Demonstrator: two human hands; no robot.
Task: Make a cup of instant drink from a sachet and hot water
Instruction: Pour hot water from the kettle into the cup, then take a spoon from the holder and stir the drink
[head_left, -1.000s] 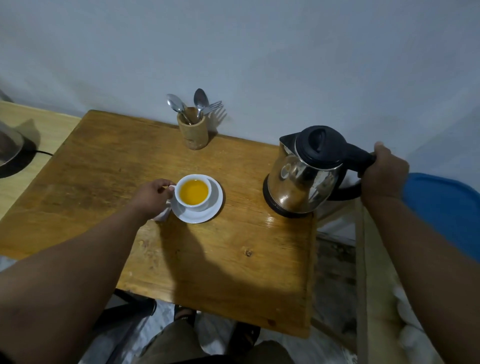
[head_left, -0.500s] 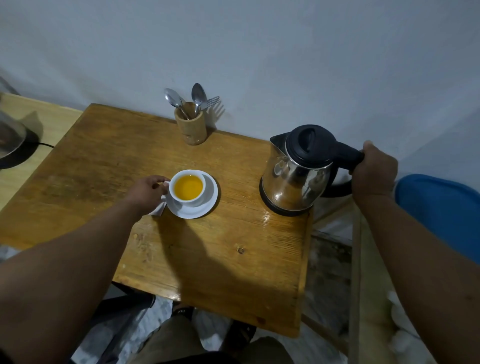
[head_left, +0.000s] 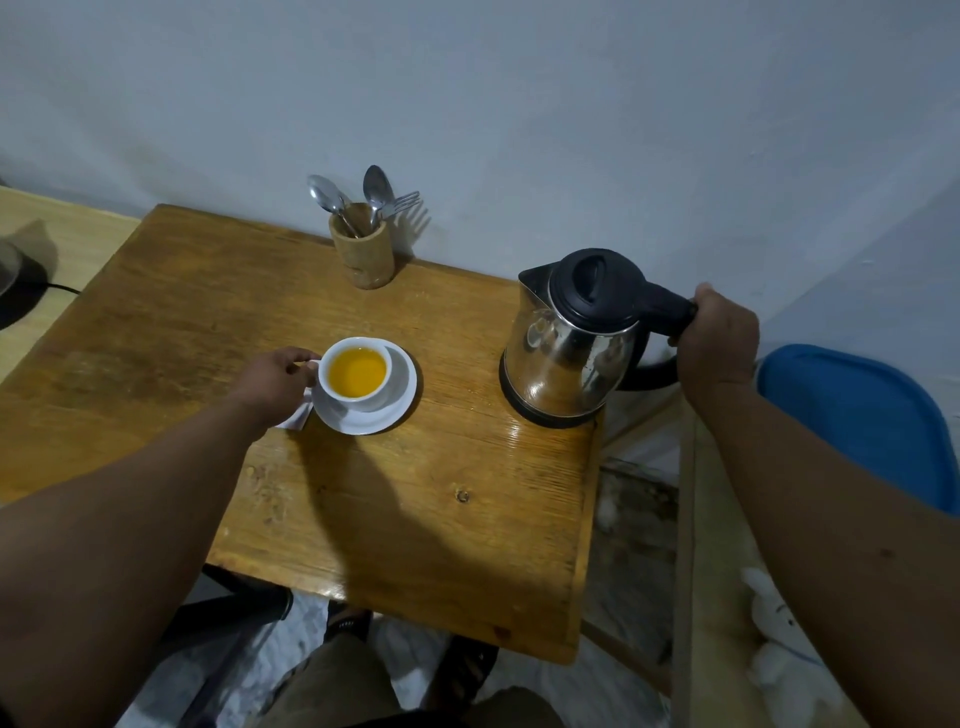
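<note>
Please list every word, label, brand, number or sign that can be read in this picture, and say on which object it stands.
There is no readable text in this view.
Kettle: no brand or marking can be made out on the steel body or the black lid.
Cup and saucer: plain white, no print.
White paper under the left hand: mostly hidden; no print shows on the visible corner.
Wooden holder: no label.

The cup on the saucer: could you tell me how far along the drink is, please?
Done: the cup on its saucer already holds orange liquid, so powder and water look added. In hand: the left hand holds the cup's handle, the right hand grips the kettle, standing upright on the table. Left: probably stirring; the spoons sit in their holder.
</note>
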